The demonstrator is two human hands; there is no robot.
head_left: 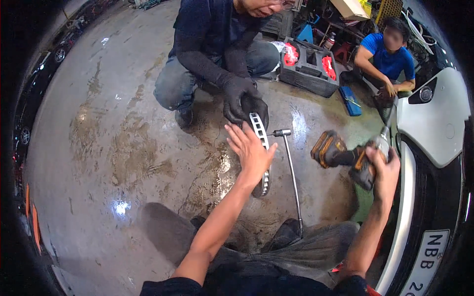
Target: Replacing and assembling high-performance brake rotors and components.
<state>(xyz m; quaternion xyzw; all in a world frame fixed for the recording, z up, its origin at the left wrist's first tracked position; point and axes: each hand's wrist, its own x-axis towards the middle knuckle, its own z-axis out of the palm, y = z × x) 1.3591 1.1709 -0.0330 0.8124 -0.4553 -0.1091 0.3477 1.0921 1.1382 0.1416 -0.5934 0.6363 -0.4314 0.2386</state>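
My left hand (252, 154) straddles the rim of a vented brake disc (257, 126), fingers stretched along one side and thumb on the other. The disc stands nearly edge-on to me. A co-worker's black-gloved hands (242, 101) hold its far end. A long-handled socket wrench (293, 180) has its head beside the disc's right face; its bar slants down toward my legs. In my right hand (385, 172) is a cordless impact wrench (358, 158), slightly blurred, its battery pointing left and its nose toward the car. Part of its grip is hidden by my fingers.
Close on my right is a car's black and white bodywork (434, 118). A black foam case (308, 74) with red parts lies beyond the co-worker, near a blue box (350, 101). Another person (387, 59) crouches at the far right. Wet stains mark the concrete floor (118, 163).
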